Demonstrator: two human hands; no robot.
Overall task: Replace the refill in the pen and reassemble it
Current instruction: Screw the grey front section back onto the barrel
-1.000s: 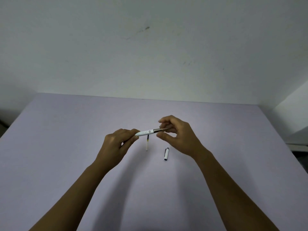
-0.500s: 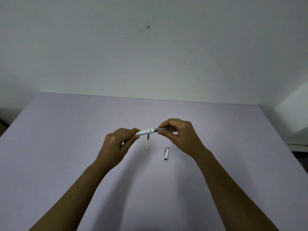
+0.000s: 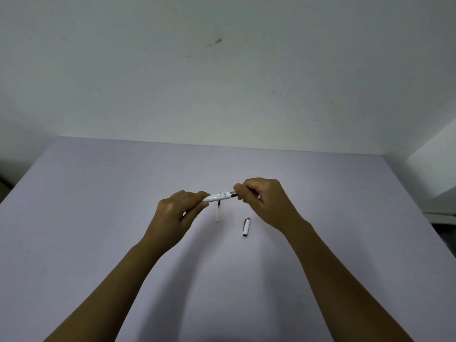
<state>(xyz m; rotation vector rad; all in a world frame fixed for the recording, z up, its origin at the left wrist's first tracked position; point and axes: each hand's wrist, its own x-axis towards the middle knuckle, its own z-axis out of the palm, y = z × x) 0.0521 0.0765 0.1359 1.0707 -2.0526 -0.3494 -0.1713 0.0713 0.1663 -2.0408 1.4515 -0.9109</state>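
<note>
Pen barrel (image 3: pixel 219 196): white, slim, held level in the air above the surface (image 3: pixel 98 218), between both hands; looks light and rigid, its smooth plastic likely slick.
Grip section: metallic collar at the barrel's 3 o'clock end, mostly hidden inside the right hand; whether it is threaded on fully, cannot tell.
Best hold: barrel near its 9 o'clock end with a pinch, collar end with fingertips for twisting; judged so from the way it sits now.
Left hand (image 3: pixel 176 213): curled closed, thumb and fingers pinching the barrel's 9 o'clock end.
Right hand (image 3: pixel 261 201): closed around the collar end, fingertips bunched on it.
Refill (image 3: pixel 217 212): thin stick, dark upper part and pale lower part, lying on the surface just under the barrel, pointing roughly 12 to 6 o'clock; likely bendable and apt to roll.
Cap (image 3: pixel 246 227): white with a dark end, lying on the surface at 4 o'clock from the refill, apart from both hands.
Step, as judged: working the barrel joint; cap not yet fitted.
</note>
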